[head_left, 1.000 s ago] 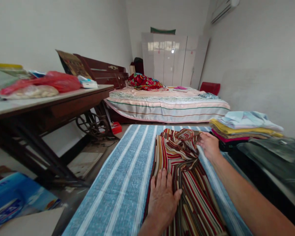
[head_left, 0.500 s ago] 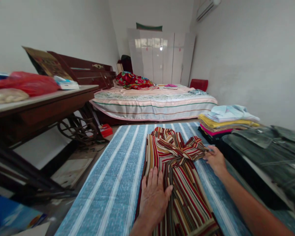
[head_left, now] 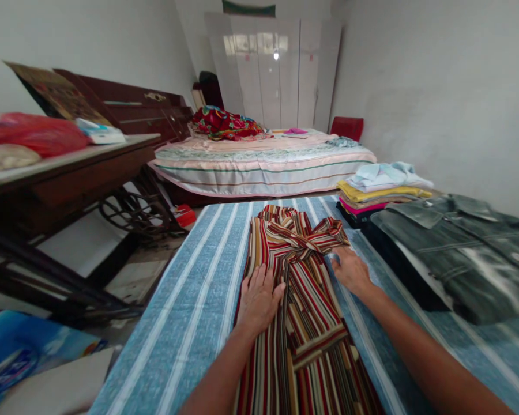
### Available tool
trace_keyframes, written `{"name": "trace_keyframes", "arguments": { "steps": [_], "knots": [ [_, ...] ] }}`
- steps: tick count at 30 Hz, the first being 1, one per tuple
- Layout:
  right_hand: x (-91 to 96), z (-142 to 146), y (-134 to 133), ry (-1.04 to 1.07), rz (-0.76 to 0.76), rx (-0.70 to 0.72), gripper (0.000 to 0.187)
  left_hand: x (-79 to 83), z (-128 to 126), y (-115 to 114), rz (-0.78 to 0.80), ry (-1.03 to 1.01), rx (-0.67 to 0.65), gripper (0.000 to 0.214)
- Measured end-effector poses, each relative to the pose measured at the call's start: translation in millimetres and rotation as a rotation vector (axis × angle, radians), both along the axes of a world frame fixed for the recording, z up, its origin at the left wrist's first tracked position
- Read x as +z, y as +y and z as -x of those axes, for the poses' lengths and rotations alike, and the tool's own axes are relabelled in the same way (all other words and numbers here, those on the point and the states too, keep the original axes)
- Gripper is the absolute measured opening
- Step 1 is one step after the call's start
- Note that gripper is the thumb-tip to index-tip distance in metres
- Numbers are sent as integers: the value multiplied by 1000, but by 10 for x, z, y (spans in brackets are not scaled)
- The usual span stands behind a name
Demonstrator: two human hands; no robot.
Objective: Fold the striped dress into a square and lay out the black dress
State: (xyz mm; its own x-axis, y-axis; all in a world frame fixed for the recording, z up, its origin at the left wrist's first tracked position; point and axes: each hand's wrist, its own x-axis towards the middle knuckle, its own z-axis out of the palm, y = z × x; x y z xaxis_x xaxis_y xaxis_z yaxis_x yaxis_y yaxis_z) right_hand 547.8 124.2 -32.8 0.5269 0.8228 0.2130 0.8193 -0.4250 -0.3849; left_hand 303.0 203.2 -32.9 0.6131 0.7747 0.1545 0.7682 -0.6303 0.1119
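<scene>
A red, brown and cream striped garment (head_left: 305,300) lies lengthwise on a blue and white striped cloth (head_left: 199,311), its far end bunched with a sleeve folded across. My left hand (head_left: 257,297) rests flat on the garment's left part, fingers stretched out. At the garment's right edge, just below the folded sleeve, my right hand (head_left: 350,270) presses down with fingers extended.
A grey-green denim jacket (head_left: 454,253) lies to the right, beyond it a stack of folded clothes (head_left: 383,190). A dark wooden table (head_left: 69,178) with bags stands at left over a treadle frame. A bed (head_left: 263,161) and white wardrobe (head_left: 272,75) fill the back.
My right hand drew the sleeve across the garment and came back toward me along its right edge. My left hand slid forward a little. The view tipped downward.
</scene>
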Motion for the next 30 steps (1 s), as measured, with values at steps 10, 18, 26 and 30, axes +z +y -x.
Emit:
{"name": "trace_keyframes", "arguments": {
  "steps": [10,18,26,30],
  "knots": [
    [-78,90,-849,-24,16,120,24,58,421,-89,32,-147,-39,37],
    [-142,230,-1375,-23,-33,157,25,45,948,-660,36,70,67,43],
    [-193,390,-1616,-22,-99,207,28,168,1149,-1217,35,165,36,48],
    [-217,418,-1689,-23,-121,221,28,172,1227,-1442,46,160,28,51]
  ]
}}
